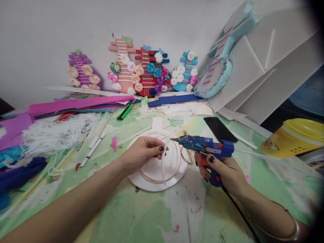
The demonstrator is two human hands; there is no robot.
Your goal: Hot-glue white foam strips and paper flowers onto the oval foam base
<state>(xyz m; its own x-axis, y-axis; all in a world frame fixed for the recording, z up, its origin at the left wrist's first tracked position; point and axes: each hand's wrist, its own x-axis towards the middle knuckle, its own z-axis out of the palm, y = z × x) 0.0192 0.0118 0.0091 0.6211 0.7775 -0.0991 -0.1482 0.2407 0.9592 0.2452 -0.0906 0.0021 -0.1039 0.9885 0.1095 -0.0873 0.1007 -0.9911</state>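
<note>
The right hand [222, 168] is clenched round the grip of a blue glue gun [206, 145], a finger at the trigger and the nozzle aimed at a thin white strip [165, 158]. The left hand [143, 152] pinches that strip at its top, over a white disc [157, 172] lying flat on the bench [141, 216].

The strip looks light and limp, likely to bend unless held near the glue point. The gun is rigid and its tip probably hot; its cord trails off behind the wrist.

Just right of the disc lie gold-handled scissors [187, 156], under the gun's barrel. Beyond them is a dark phone [219, 129]. Left of the disc sits tangled white string [55, 135]; behind it, flowered guitar crafts [141, 72] lean on the wall. Far right of the disc is a yellow tub [295, 136].
</note>
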